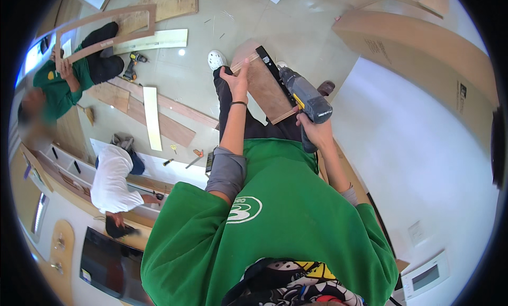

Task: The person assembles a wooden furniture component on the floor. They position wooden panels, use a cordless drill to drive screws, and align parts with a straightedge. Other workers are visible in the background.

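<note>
Across my lap lies a wooden drawer box [266,89] with reddish-brown faces and pale edges. A black metal drawer slide [273,73] runs along its right side. My left hand [237,83] is closed on the box's far left edge, fingers partly hidden behind it. My right hand [315,130] grips the handle of a grey and yellow cordless drill [307,96]. The drill points away from me, its chuck close to the far part of the slide. Whether the bit touches the slide I cannot make out.
At left a person [69,86] in green holds a wooden frame [106,15]. A person in white [114,176] bends over a long cabinet [74,171]. Boards [153,120], another drill [135,65] and a saw [194,158] lie on the floor. A large cardboard box [418,52] stands right.
</note>
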The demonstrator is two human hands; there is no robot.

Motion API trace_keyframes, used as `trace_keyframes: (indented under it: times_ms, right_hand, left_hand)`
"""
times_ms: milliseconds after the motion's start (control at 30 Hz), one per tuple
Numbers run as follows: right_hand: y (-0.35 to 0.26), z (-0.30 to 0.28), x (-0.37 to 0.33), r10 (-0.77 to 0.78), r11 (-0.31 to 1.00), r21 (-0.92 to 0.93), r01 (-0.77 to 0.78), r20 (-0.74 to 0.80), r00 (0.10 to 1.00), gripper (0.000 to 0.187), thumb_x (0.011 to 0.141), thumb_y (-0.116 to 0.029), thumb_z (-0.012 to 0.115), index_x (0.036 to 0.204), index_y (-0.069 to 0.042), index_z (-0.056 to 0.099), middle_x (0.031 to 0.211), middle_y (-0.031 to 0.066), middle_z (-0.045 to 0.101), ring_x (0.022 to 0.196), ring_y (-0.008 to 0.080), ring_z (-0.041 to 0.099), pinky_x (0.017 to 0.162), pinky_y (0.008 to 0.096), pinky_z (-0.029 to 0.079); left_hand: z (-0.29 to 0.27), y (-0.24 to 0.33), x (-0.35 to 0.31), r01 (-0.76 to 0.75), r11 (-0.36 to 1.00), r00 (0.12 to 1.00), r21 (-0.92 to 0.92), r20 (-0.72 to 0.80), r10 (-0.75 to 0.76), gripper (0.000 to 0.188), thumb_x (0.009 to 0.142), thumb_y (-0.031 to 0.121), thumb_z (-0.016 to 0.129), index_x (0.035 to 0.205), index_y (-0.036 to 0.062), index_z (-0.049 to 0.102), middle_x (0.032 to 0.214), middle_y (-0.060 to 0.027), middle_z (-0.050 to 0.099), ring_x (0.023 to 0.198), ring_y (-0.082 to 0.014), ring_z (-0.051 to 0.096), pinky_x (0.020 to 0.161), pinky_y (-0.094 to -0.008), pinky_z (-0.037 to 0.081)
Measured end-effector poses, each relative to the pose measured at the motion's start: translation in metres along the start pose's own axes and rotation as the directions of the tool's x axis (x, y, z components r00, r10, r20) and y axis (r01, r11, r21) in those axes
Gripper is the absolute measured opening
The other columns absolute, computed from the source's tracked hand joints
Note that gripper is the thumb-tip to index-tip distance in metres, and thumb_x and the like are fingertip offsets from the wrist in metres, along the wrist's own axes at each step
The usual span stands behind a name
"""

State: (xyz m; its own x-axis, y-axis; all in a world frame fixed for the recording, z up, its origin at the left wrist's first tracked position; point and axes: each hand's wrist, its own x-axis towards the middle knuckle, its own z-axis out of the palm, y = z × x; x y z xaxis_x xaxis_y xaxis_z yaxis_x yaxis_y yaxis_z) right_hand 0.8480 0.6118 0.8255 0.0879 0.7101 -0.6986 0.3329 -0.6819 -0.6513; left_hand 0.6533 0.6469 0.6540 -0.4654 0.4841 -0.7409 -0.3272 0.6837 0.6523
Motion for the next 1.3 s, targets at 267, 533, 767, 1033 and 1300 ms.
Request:
trace_keyframes:
  times_ms: [267,533,767,1033,1300]
  right_hand:
    - [0.0,-0.018,0.018,-0.074,0.996,-0.049,0.079,0.094,0.993,0.015,0.08,-0.003,0.065,0.095,0.001,0.066,0.078,0.0058,0.069,0.06,0.0129,0.064,0.058,0.0302,0.053]
    - [0.005,-0.041,-0.003,0.118,0.992,-0.056,-0.112,0.127,0.985,0.031,0.084,0.003,0.053,0.114,0.0,0.06,0.091,0.0067,0.066,0.07,0.0129,0.06,0.064,0.0286,0.051]
    - [0.011,-0.037,-0.015,0.135,0.981,-0.148,-0.123,0.074,0.988,0.015,0.078,-0.002,0.064,0.092,0.002,0.067,0.079,0.0062,0.068,0.063,0.0125,0.063,0.061,0.0291,0.052]
    - [0.027,-0.023,-0.007,0.034,0.969,-0.247,-0.013,0.083,0.996,0.018,0.076,-0.009,0.07,0.092,0.0,0.071,0.084,0.0123,0.073,0.076,0.0216,0.071,0.075,0.0342,0.055]
    - [0.026,-0.022,-0.005,0.028,0.944,-0.329,0.006,0.098,0.995,0.021,0.073,-0.01,0.073,0.091,0.002,0.07,0.082,0.0166,0.072,0.075,0.0258,0.071,0.072,0.0371,0.055]
  left_hand:
    - [0.021,0.003,-0.021,-0.756,0.181,0.555,0.629,0.47,0.686,0.094,0.078,0.054,0.073,0.145,0.0019,0.033,0.149,-0.0236,0.034,0.14,-0.0429,0.027,0.113,-0.0567,0.021]
    - [0.01,-0.029,-0.042,-0.793,0.218,0.549,0.568,0.513,0.66,0.111,0.069,0.07,0.07,0.149,0.0055,0.029,0.155,-0.0227,0.024,0.146,-0.0384,0.018,0.115,-0.0594,0.013]
    - [0.012,-0.04,-0.052,-0.752,0.213,0.606,0.624,0.526,0.597,0.111,0.067,0.064,0.074,0.151,0.0077,0.028,0.158,-0.0196,0.019,0.148,-0.0365,0.014,0.116,-0.0573,0.011]
    - [0.016,-0.051,-0.047,-0.719,0.154,0.601,0.678,0.495,0.627,0.087,0.081,0.049,0.069,0.149,0.0096,0.033,0.158,-0.016,0.023,0.147,-0.0346,0.017,0.117,-0.0556,0.012]
    - [0.017,-0.053,-0.048,-0.72,0.169,0.594,0.673,0.472,0.652,0.081,0.084,0.049,0.066,0.148,0.0101,0.036,0.156,-0.0146,0.027,0.147,-0.0332,0.019,0.116,-0.0551,0.014]
